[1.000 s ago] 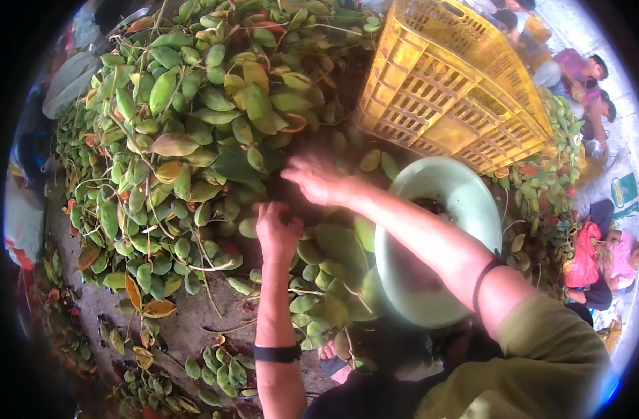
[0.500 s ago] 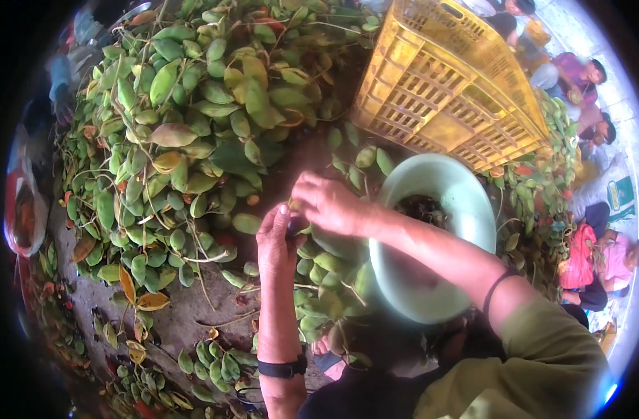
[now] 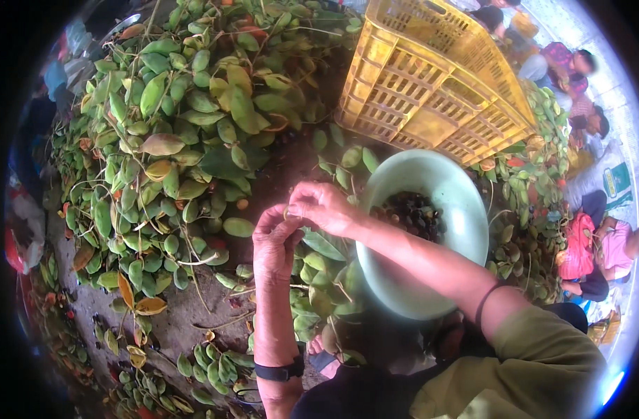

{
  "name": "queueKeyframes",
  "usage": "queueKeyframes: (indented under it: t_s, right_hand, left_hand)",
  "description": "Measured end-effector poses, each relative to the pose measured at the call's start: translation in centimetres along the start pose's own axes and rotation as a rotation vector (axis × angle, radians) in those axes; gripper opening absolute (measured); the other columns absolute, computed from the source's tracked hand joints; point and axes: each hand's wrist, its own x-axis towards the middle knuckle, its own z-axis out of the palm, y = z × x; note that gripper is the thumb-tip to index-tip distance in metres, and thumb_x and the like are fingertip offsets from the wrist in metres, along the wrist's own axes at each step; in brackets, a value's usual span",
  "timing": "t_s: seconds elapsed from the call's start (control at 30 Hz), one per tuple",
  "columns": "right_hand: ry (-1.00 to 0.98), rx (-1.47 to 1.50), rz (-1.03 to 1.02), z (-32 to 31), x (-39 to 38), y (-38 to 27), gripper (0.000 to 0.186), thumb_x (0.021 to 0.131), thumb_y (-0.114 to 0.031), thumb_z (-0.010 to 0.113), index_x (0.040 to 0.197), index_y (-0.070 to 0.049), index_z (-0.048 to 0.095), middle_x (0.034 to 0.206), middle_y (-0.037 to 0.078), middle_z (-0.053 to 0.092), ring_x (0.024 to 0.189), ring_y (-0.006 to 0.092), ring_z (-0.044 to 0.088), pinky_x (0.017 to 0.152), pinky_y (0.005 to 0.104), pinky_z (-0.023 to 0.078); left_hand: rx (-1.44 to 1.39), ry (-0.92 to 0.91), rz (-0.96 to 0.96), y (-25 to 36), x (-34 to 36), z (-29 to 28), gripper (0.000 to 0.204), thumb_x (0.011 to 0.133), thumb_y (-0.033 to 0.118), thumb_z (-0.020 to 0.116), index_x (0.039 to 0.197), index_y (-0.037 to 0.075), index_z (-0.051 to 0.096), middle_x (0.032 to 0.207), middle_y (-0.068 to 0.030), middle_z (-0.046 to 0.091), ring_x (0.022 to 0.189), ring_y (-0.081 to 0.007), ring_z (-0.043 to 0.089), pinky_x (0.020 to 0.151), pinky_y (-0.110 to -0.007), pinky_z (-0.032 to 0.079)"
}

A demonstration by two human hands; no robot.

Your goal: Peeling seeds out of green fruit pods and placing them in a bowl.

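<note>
My left hand [image 3: 274, 241] and my right hand [image 3: 323, 209] meet just left of the pale green basin [image 3: 420, 290], fingers pinched together on a small yellowish piece [image 3: 287, 214], perhaps of a pod, mostly hidden by the fingertips. Dark, small bits [image 3: 410, 213] lie in the basin, under and beside my right forearm. Green pods on stems [image 3: 319, 272] are spread below my hands, and a large heap of leafy stems with green pods [image 3: 173, 119] rises to their upper left.
A tilted yellow crate [image 3: 431, 91] stands behind the basin. Several people [image 3: 570, 70] sit along the right edge near more pods, a red bag [image 3: 577, 248] among them. Loose pods lie on grey ground [image 3: 187, 321]; plastic bags [image 3: 23, 223] are at far left.
My hands have come together from apart, around a small piece, with my right hand lowered then raised slightly. The basin and crate appear shifted a little leftward in view.
</note>
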Motion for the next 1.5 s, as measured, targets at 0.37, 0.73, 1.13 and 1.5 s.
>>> queueKeyframes:
  t_s: [0.37, 0.73, 1.13, 1.5]
  right_hand:
    - [0.231, -0.367, -0.178, 1.8, -0.1, 2.5, 0.019, 0.087, -0.015, 0.064, 0.083, 0.002, 0.06, 0.064, 0.013, 0.058, 0.057, 0.0166, 0.054, 0.055, 0.0334, 0.044]
    - [0.178, 0.14, -0.063, 3.5, -1.2, 4.5, 0.019, 0.088, -0.017, 0.063, 0.093, 0.002, 0.059, 0.081, 0.007, 0.061, 0.076, 0.0111, 0.053, 0.069, 0.0287, 0.046]
    - [0.231, 0.466, 0.2, 3.7, -1.8, 3.3, 0.02, 0.09, -0.021, 0.064, 0.09, -0.003, 0.058, 0.071, 0.003, 0.057, 0.061, 0.0097, 0.054, 0.05, 0.0245, 0.045]
    - [0.261, 0.454, 0.466, 2.4, -0.3, 3.1, 0.017, 0.093, -0.023, 0.06, 0.091, -0.006, 0.061, 0.063, 0.001, 0.056, 0.044, 0.01, 0.049, 0.035, 0.025, 0.039]
  left_hand:
    - [1.096, 0.174, 0.53, -0.9, 0.4, 0.9, 0.019, 0.073, 0.006, 0.069, 0.09, 0.0, 0.062, 0.075, -0.0065, 0.066, 0.068, -0.0109, 0.061, 0.063, -0.027, 0.049]
    - [1.24, 0.185, 0.655, -1.4, 0.1, -0.1, 0.022, 0.07, 0.009, 0.071, 0.089, 0.004, 0.061, 0.072, -0.0141, 0.067, 0.066, -0.0219, 0.068, 0.06, -0.032, 0.051]
    - [1.066, -0.083, 0.715, -1.3, 0.6, -1.8, 0.022, 0.078, 0.01, 0.067, 0.096, 0.0, 0.059, 0.073, -0.0085, 0.064, 0.067, -0.0087, 0.057, 0.056, -0.026, 0.047]
    - [1.106, -0.112, 0.606, -0.8, -0.6, -0.9, 0.022, 0.085, 0.003, 0.064, 0.105, 0.005, 0.055, 0.072, -0.0041, 0.062, 0.062, -0.006, 0.054, 0.056, -0.023, 0.045]
